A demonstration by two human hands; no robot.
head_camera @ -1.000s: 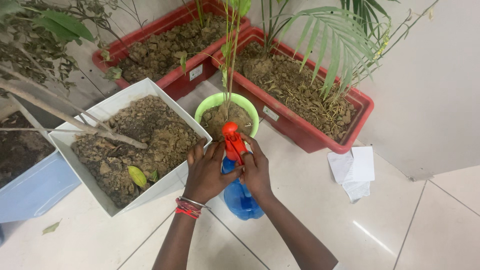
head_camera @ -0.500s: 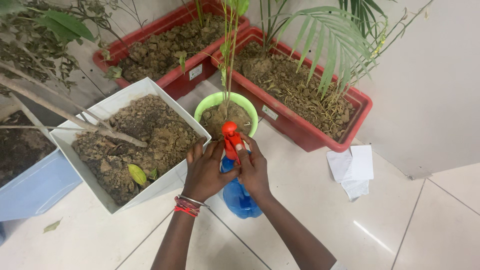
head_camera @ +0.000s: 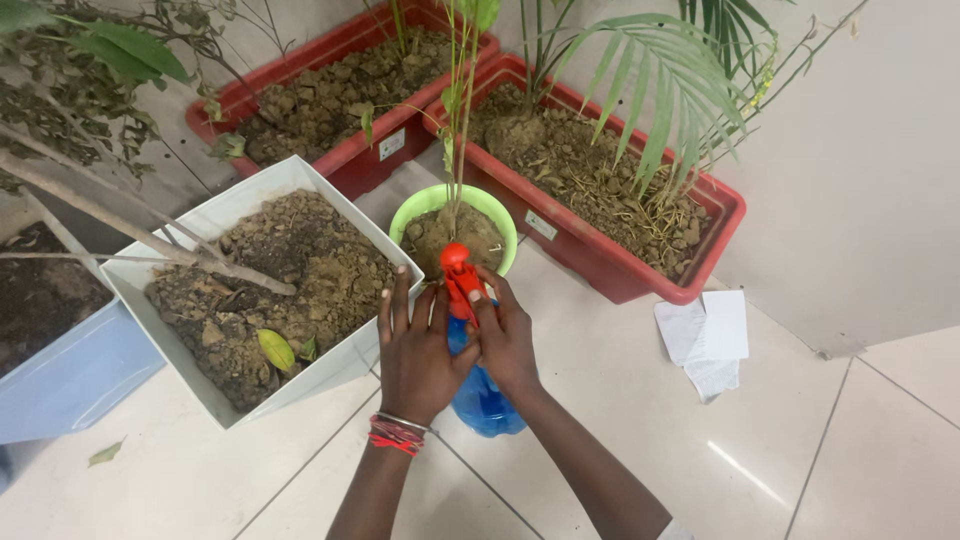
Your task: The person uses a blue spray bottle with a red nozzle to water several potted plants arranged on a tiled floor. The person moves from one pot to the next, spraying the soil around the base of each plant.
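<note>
Item: blue spray bottle (head_camera: 485,395), red trigger head (head_camera: 461,280), upright on floor. Left hand (head_camera: 418,350) and right hand (head_camera: 505,340) both clasped about its neck, fingers closed, nozzle facing the green pot (head_camera: 430,205) just beyond. Left of hands: white planter (head_camera: 215,215). Right: white papers (head_camera: 705,335). Farthest: red troughs (head_camera: 600,265), each with a small white rectangular label.
</note>
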